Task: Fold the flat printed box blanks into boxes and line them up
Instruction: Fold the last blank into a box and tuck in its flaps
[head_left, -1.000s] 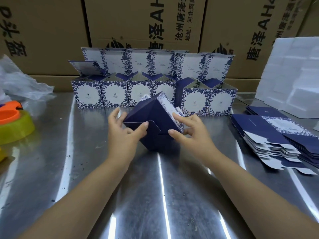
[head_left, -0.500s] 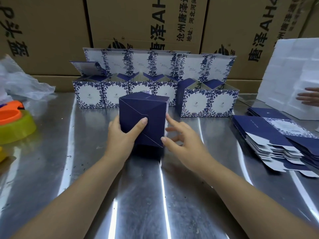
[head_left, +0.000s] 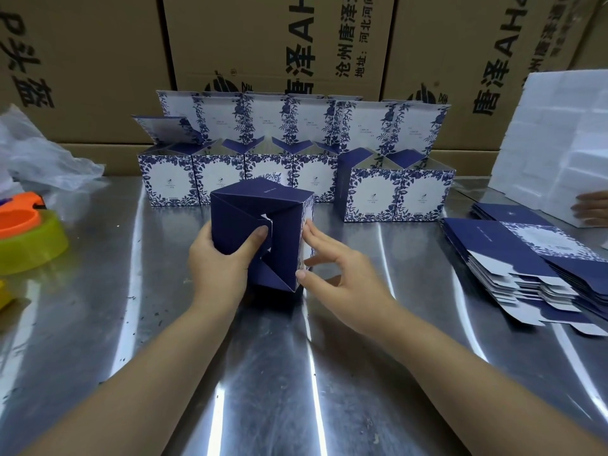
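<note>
Steel table (head_left: 296, 373): a row of open boxes (head_left: 171, 184) along the far edge, a dark box (head_left: 283, 232) in the middle, fanned blanks (head_left: 513, 255) at the right, white foam (head_left: 552, 133) far right, a plastic bag (head_left: 42, 159) far left, a green ring (head_left: 33, 250) at the left

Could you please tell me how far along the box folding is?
Done: six folded boxes stand lined up at the back. In hand: the left hand grips a seventh box, its flaps not fully tucked; the right hand touches its side. Left: the stack of flat blanks.
</note>
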